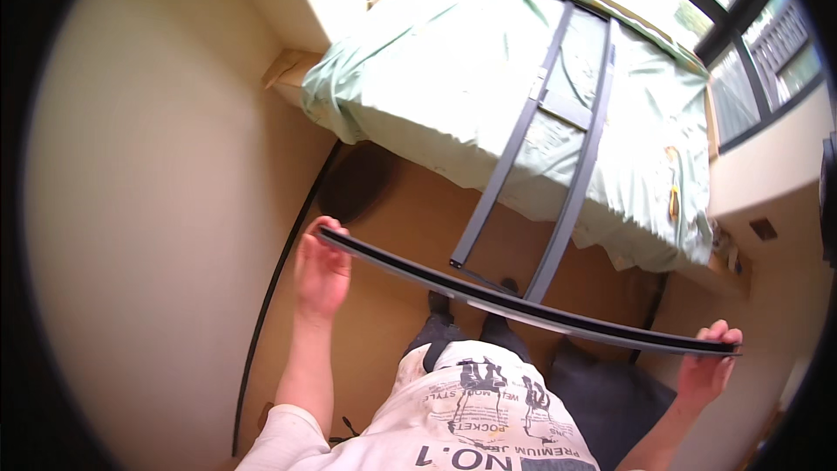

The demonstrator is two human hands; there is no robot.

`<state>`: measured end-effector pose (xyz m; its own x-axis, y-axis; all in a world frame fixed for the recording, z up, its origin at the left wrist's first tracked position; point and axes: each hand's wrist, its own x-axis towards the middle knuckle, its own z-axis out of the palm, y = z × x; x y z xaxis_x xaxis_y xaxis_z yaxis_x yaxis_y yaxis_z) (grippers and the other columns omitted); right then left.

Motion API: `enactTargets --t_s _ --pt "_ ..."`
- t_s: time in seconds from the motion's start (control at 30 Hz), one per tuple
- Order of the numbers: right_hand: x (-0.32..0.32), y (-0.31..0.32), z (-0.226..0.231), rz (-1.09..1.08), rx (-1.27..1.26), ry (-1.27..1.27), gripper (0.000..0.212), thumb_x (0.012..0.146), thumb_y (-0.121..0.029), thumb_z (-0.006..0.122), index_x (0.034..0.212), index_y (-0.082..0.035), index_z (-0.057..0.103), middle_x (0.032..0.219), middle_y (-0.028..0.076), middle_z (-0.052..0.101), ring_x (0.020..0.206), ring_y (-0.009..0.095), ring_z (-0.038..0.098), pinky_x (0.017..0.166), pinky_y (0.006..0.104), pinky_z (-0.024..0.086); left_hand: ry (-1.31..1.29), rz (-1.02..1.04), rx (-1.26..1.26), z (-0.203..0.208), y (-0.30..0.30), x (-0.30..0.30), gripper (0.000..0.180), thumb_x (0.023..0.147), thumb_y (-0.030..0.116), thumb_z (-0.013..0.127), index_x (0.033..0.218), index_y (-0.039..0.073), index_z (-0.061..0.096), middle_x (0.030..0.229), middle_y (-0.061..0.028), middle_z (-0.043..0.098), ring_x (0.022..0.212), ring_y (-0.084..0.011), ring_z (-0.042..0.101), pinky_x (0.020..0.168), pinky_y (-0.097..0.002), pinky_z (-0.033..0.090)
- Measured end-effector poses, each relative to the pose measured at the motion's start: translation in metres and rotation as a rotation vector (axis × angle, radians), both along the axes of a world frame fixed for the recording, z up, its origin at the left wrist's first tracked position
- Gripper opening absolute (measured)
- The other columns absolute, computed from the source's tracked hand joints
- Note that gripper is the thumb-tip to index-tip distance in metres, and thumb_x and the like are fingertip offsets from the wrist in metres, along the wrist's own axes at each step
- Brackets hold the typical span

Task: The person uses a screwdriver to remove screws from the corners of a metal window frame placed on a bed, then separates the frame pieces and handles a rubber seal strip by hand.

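The left hand point(321, 272) and right hand point(711, 368), well apart, each grip one end of a long dark rail point(523, 303) held level above the floor point(392, 209), near a bed point(453, 78) carrying a grey frame point(558, 113).

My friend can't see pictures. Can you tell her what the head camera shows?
A person's left hand and right hand each hold one end of a long dark rail, level in front of them. Beyond it, two grey rails lie across a bed with a pale green sheet.
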<state>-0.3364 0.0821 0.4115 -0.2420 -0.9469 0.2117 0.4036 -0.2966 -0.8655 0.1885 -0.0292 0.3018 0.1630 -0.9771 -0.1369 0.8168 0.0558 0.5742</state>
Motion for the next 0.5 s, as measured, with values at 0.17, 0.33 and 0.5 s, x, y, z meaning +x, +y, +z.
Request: enactTargets --t_s 0.17,0.33,0.5 --pt "-0.025 -0.008 -0.012 -0.005 -0.059 -0.398 0.029 0.093 -0.025 0.065 0.109 -0.004 0.052 0.104 0.005 0.045 0.080 0.014 0.043 0.056 0.0239 0.045 0.028 -0.159 -0.166 0.022 0.031 -0.065 0.029 0.086 0.015 0.073 0.108 -0.001 0.063 0.107 -0.0089 0.058 0.099 -0.0202 0.060 0.084 -0.0305 0.053" --pt "0.037 -0.009 -0.025 0.069 0.243 -0.353 0.025 0.097 -0.029 0.058 0.094 -0.007 0.048 0.094 0.005 0.048 0.071 0.014 0.040 0.051 0.0208 0.043 -0.064 -0.445 -0.297 0.050 0.049 -0.111 0.032 0.073 -0.014 0.074 0.102 -0.002 0.071 0.110 -0.0108 0.057 0.098 -0.0206 0.061 0.087 -0.0307 0.053" --pt "0.024 -0.010 -0.026 -0.048 0.234 -0.361 0.024 0.097 -0.028 0.058 0.090 -0.006 0.048 0.084 0.005 0.049 0.063 0.012 0.039 0.047 0.0195 0.042 -0.235 -0.491 -0.381 0.056 0.048 -0.121 0.038 0.070 -0.013 0.076 0.105 0.001 0.073 0.104 -0.0079 0.061 0.097 -0.0182 0.061 0.082 -0.0274 0.052"
